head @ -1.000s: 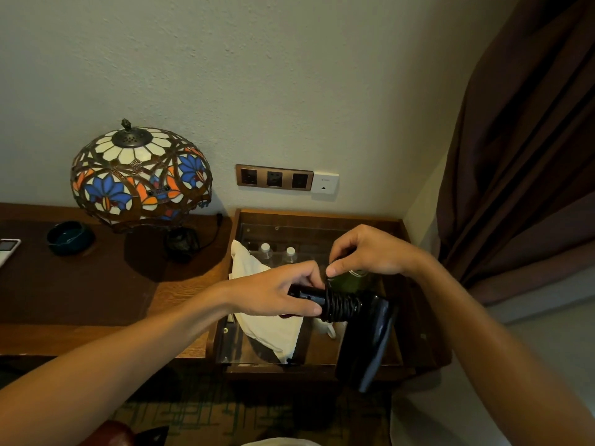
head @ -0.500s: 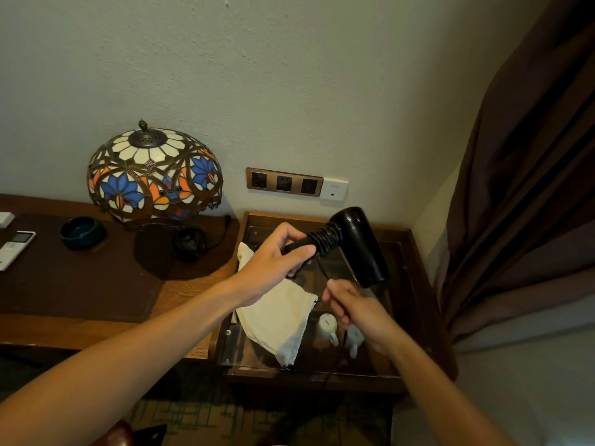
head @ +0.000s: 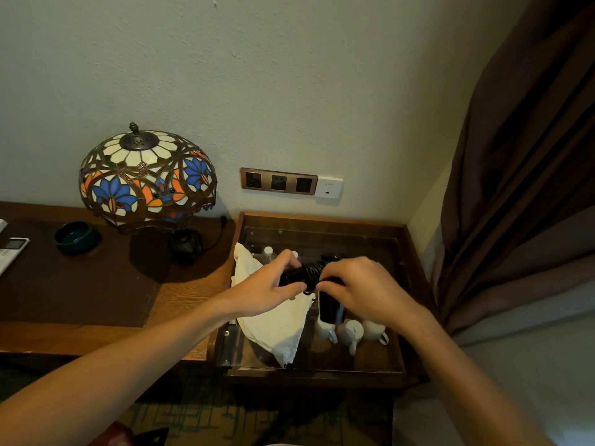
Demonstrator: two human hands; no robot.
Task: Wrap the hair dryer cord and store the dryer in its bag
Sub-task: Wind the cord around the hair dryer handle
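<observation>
I hold a black hair dryer above the glass-topped side table. My left hand grips its handle, which has the black cord coiled tightly around it. My right hand pinches the cord's end at the coil and covers part of the dryer's body, whose barrel points down. The white cloth bag lies flat on the glass below my left hand, its drawstring end toward me.
A stained-glass lamp stands on the wooden desk at left, with a dark bowl and a remote. White cups and small bottles show under the glass. A wall socket strip is behind; a brown curtain hangs at right.
The dryer has swung down from a raised position, its barrel now pointing downward. My right hand has come up from below the dryer to the coiled cord on the handle.
</observation>
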